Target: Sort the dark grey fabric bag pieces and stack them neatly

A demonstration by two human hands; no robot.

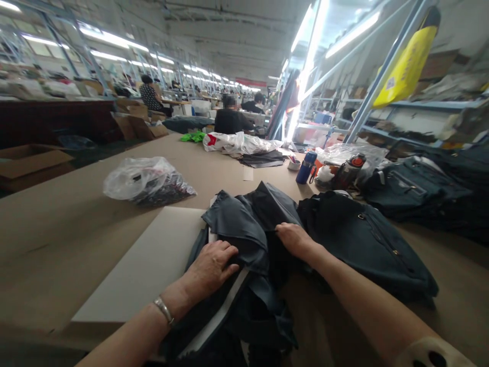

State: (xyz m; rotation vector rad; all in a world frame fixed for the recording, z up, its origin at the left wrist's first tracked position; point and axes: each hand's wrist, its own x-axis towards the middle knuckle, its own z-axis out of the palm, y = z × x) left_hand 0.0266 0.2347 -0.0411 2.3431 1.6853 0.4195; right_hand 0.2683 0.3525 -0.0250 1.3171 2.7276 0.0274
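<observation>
Dark grey-blue fabric (pixel 244 224), apparently an unfinished bag with a pale strip along one edge, lies rumpled in front of me at the table's near side. My left hand (pixel 214 265) rests on its left part, fingers slightly bent and spread over the cloth. At the upper right of the fabric, my right hand (pixel 294 238) pinches an edge between thumb and fingers. Under the cloth on the left lies a stack of white sheets (pixel 141 265). A dark backpack (pixel 367 239) with a zipped pocket lies right of my right hand.
A clear plastic bag of small dark pieces (pixel 148 178) sits at the left on the brown table (pixel 49 239). Toward the back right stand a blue bottle (pixel 306 168) and a small white cup (pixel 294 164). More dark bags (pixel 416 183) are piled at right. Several people sit farther back.
</observation>
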